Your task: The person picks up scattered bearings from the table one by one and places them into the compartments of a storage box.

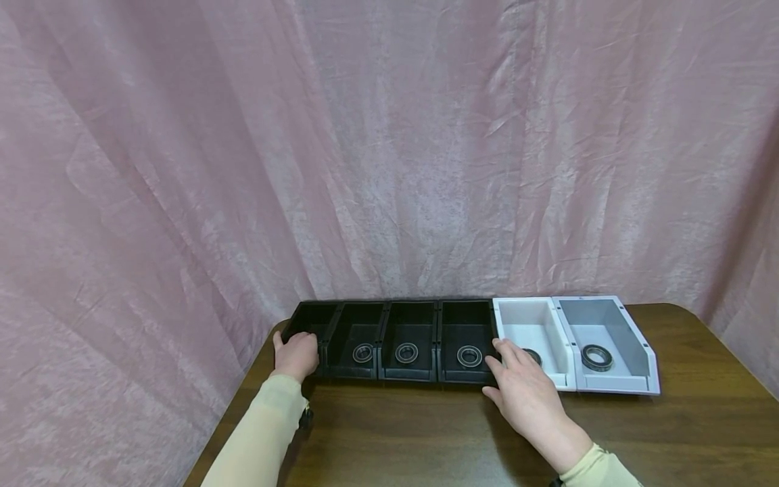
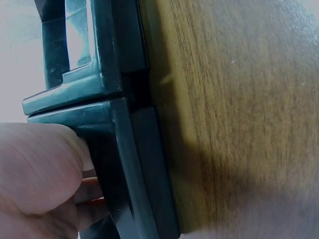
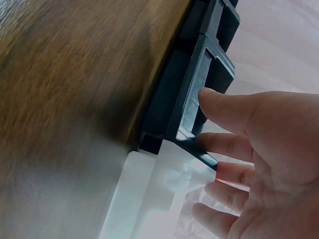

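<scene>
My left hand [image 1: 297,355] reaches into the leftmost black bin [image 1: 316,312], its fingertips hidden below the wall. In the left wrist view the thumb [image 2: 45,164] and curled fingers lie at that bin's front corner; whether they hold anything is hidden. With fingers spread, my right hand [image 1: 526,392] hovers over the divide between the last black bin [image 1: 465,318] and the white bin [image 1: 528,312], holding nothing. Near its fingertips lies a ball bearing [image 1: 469,356] in the black bin. Another bearing [image 1: 533,355], in the white bin, is partly covered by the hand.
Two middle black bins hold one bearing each, a left one [image 1: 362,353] and a right one [image 1: 406,352]. A larger bearing [image 1: 596,358] lies in the pale grey bin [image 1: 645,368] at the right end. The row stands on a wooden table [image 1: 395,433] against a pink curtain [image 1: 414,149].
</scene>
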A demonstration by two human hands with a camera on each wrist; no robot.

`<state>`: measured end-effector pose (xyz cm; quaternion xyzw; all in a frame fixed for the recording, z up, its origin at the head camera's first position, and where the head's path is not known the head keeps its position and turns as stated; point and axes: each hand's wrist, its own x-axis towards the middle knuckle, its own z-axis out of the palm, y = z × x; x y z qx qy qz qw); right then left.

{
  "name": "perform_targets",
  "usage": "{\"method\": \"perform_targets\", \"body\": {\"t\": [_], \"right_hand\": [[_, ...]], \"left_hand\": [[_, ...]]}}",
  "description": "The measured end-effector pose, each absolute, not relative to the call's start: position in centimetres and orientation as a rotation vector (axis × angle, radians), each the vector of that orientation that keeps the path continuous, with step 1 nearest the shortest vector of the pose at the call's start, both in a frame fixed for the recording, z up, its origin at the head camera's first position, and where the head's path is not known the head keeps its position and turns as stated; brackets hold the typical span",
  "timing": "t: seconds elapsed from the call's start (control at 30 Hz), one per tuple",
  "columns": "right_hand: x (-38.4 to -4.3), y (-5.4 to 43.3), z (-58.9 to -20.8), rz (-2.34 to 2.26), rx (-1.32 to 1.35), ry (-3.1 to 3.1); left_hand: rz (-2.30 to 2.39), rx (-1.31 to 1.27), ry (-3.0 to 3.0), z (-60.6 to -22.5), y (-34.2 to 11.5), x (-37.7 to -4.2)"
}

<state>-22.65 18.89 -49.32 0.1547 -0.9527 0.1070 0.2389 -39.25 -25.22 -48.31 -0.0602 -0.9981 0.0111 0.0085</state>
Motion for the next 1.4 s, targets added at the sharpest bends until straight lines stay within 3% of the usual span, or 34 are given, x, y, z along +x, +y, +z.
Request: {"method": "perform_targets", "body": {"t": [0.83, 1.03, 1.4], "right_hand": [[-22.8, 19.1, -49.6, 0.314, 0.432, -2.613], [-23.0, 20.0, -49.4, 0.361, 0.458, -2.649], [-21.5, 20.9, -50.3, 0.403, 0.429, -2.656]], "left_hand": [[-0.094, -0.231, -2.951, -47.8, -25.2, -37.2], [-0.177, -0.203, -2.785, -47.0, -23.4, -36.2], [-0.112, -0.446, -2.705, -46.2, -17.7, -31.8]]}}
